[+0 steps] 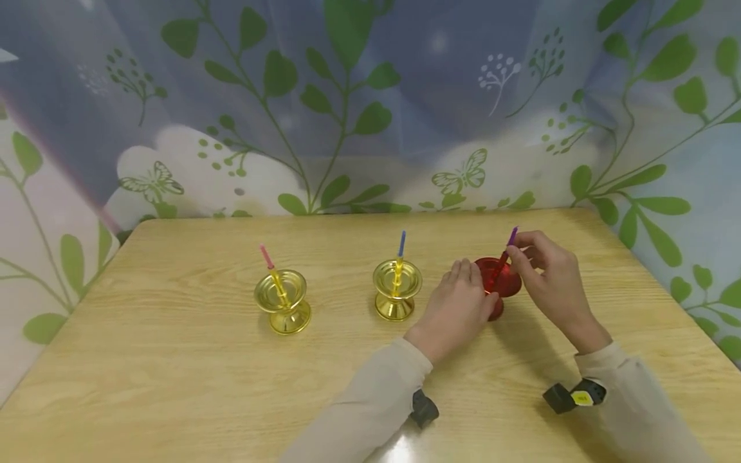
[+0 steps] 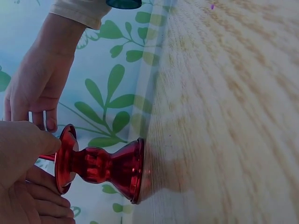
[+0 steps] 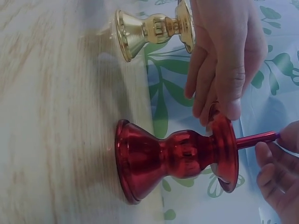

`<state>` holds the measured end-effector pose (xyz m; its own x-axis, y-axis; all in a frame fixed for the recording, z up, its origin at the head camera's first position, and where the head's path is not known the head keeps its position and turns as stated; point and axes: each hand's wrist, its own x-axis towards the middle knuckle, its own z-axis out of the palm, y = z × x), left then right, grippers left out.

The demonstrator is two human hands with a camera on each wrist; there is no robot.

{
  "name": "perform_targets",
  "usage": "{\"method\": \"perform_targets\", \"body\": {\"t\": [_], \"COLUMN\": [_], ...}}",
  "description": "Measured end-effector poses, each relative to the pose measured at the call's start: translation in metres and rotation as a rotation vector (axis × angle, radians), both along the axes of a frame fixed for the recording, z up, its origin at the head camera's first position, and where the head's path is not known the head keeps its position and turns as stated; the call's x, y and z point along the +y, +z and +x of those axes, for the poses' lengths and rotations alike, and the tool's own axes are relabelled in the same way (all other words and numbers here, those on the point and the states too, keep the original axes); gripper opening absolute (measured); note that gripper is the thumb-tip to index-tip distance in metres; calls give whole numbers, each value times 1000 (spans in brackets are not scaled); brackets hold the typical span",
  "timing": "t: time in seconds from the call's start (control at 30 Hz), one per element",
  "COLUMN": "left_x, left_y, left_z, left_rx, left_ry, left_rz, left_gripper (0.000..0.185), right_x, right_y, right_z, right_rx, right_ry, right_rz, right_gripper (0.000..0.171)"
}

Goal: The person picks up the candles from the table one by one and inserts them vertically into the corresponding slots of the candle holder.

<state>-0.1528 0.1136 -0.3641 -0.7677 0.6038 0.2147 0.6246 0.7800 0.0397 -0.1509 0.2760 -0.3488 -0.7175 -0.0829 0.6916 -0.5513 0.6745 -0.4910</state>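
A shiny red candle holder [image 1: 509,281] with a wide dish and flared foot stands on the table at the right. My left hand [image 1: 457,307] grips its dish at the rim, thumb on the near side and fingers on the far side. My right hand [image 1: 550,280] pinches a thin purple candle [image 1: 513,236] between thumb and fingers, at the top of the holder's red center tube [image 3: 256,139]. The candle leans slightly right in the head view. From the right wrist, the holder's foot [image 3: 126,161] shows flat on the wood.
Left of my hands stands a gold candle holder [image 1: 395,307] with a blue candle [image 1: 402,244] in its tube. Farther left is another gold holder [image 1: 289,318] with a tilted pink candle [image 1: 267,256]. A leaf-patterned curtain [image 1: 370,141] hangs behind the wooden table [image 1: 191,360].
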Motion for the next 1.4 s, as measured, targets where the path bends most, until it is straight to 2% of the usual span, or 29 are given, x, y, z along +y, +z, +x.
{"method": "perform_targets", "body": {"t": [0.37,0.63,0.73,0.93,1.03,1.17,1.3,1.4], "left_x": [4,5,6,5,4,4,5,3], "left_y": [0,-1,-2,-6,-9,-10,-8,-2], "left_z": [4,6,5,5,5,7,11,20], "left_rx": [38,52,56,28,21,24,86,123], "left_ry": [-4,2,-1,-8,-11,-8,-17,-62], "left_rz": [-55,-62,-45,3,-1,-16,-71,-102], "left_gripper": [57,57,57,57,56,57,58,57], "right_x": [2,6,8,8,8,10,13,15], "right_y": [-5,-18,-22,-26,-29,-29,-29,-31], "right_z": [5,1,-1,2,4,4,7,10], "right_rx": [-18,24,5,-97,-125,-107,-86,-88], "right_ry": [12,45,79,96,105,107,87,49], "right_rz": [-69,-134,-178,-221,-217,-161,-117,-107], "right_gripper": [9,14,14,11,12,11,9,10]}}
